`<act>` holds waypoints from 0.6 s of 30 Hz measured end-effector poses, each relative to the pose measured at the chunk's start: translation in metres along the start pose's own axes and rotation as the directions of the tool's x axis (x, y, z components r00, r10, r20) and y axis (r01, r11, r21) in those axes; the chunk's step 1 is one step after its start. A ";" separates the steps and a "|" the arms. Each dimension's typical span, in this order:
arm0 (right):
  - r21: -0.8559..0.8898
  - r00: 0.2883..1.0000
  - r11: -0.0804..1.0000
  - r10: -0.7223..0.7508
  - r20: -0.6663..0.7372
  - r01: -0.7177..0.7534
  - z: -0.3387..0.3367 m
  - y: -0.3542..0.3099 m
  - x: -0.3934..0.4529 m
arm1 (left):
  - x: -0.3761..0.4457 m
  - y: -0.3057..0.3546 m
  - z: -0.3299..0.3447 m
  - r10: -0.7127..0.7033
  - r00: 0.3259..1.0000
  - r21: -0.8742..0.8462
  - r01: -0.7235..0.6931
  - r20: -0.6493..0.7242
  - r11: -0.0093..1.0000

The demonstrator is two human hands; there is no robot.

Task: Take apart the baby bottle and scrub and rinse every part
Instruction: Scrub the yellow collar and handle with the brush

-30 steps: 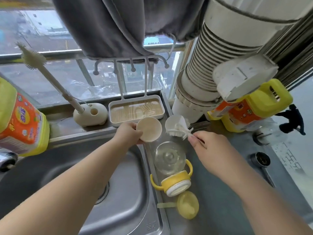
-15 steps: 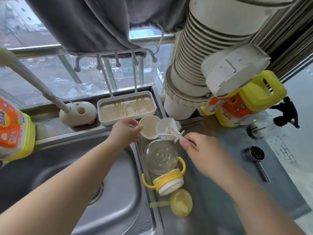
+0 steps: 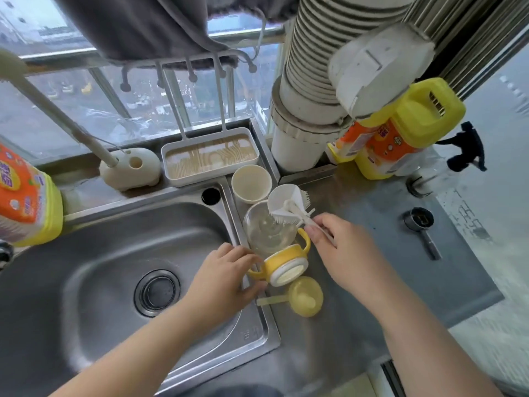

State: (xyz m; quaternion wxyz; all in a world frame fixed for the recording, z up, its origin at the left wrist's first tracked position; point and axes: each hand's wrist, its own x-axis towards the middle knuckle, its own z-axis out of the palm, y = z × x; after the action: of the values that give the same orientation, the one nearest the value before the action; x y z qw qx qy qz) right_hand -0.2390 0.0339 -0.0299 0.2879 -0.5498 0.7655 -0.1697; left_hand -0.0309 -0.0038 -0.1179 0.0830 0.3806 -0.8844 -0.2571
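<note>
Left hand (image 3: 226, 275) gripping baby bottle (image 3: 273, 245), right hand (image 3: 340, 247) pinching brush (image 3: 289, 207)

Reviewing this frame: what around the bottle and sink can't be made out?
Head view only:
- Faucet: cut off by the left edge; water state unknown.
- Baby bottle: left handle hidden behind the left hand.
- Small brush: handle end hidden inside the right hand.
- Detergent jug label: blurred.

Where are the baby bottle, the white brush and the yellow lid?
baby bottle (image 3: 269, 233): head view, on its clear body.
white brush (image 3: 289, 206): head view, on its bristled head.
yellow lid (image 3: 306, 296): head view, on its round dome.
</note>
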 end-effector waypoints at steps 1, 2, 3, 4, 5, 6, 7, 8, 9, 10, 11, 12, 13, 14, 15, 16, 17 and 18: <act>0.011 1.000 1.000 0.009 -0.016 -0.009 0.002 0.002 -0.005 | 0.002 0.006 0.005 -0.016 1.000 0.028 0.016 -0.001 0.999; 0.023 0.999 1.000 0.019 -0.035 -0.018 0.003 0.004 -0.011 | 0.005 0.011 0.008 -0.063 0.998 0.056 0.062 0.009 0.997; 0.034 0.998 0.999 0.031 -0.054 -0.029 0.004 0.005 -0.017 | 0.008 0.016 0.011 -0.132 0.991 0.082 0.129 0.033 0.988; 0.045 0.997 0.998 0.044 -0.069 -0.041 0.005 0.007 -0.023 | 0.010 0.020 0.014 -0.202 0.978 0.111 0.195 0.054 0.975; 0.060 0.995 0.997 0.060 -0.082 -0.056 0.005 0.008 -0.028 | 0.012 0.023 0.016 -0.256 0.965 0.127 0.247 0.054 0.961; 0.076 0.993 0.995 0.076 -0.092 -0.069 0.005 0.010 -0.034 | 0.014 0.028 0.017 -0.294 0.955 0.118 0.288 0.042 0.950; 0.088 0.991 0.993 0.088 -0.101 -0.079 0.005 0.011 -0.039 | 0.015 0.034 0.017 -0.325 0.945 0.090 0.322 0.030 0.943; 0.091 0.989 0.992 0.097 -0.109 -0.087 0.005 0.012 -0.044 | 0.015 0.037 0.017 -0.347 0.938 0.062 0.345 0.011 0.936; 0.091 0.988 0.991 0.104 -0.118 -0.093 0.004 0.013 -0.049 | 0.014 0.040 0.019 -0.365 0.931 0.035 0.365 -0.002 0.930; 0.093 0.986 0.991 0.109 -0.129 -0.098 0.004 0.013 -0.054 | 0.014 0.041 0.019 -0.382 0.924 0.006 0.382 -0.013 0.924; 0.097 0.983 0.990 0.113 -0.144 -0.099 0.005 0.013 -0.058 | 0.012 0.042 0.020 -0.394 0.919 -0.023 0.394 -0.021 0.919; 0.101 0.980 0.990 0.115 -0.161 -0.099 0.005 0.013 -0.061 | 0.011 0.042 0.020 -0.395 0.918 -0.045 0.393 -0.028 0.918; 0.101 0.977 0.990 0.119 -0.178 -0.102 0.005 0.013 -0.064 | 0.010 0.042 0.021 -0.389 0.921 -0.067 0.386 -0.025 0.920; 0.099 0.974 0.989 0.125 -0.191 -0.108 0.005 0.013 -0.065 | 0.008 0.042 0.020 -0.384 0.923 -0.097 0.381 -0.017 0.920; 0.099 0.970 0.988 0.132 -0.203 -0.114 0.005 0.012 -0.067 | 0.006 0.042 0.019 -0.391 0.920 -0.139 0.387 -0.002 0.911; 0.105 0.967 0.988 0.136 -0.215 -0.115 0.005 0.011 -0.068 | 0.004 0.044 0.018 -0.401 0.916 -0.184 0.396 0.012 0.899; 0.116 0.964 0.987 0.134 -0.231 -0.109 0.005 0.009 -0.069 | 0.002 0.046 0.015 -0.407 0.913 -0.223 0.402 0.027 0.888; 0.129 0.960 0.987 0.127 -0.250 -0.097 0.005 0.006 -0.070 | 0.000 0.048 0.010 -0.405 0.914 -0.262 0.398 0.031 0.879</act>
State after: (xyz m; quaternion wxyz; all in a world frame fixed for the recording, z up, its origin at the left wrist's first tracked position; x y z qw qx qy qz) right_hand -0.2240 0.1017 -0.0193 0.2265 -0.4611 0.8153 -0.2671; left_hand -0.0648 0.0285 -0.1016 0.0888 0.5444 -0.7431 -0.3789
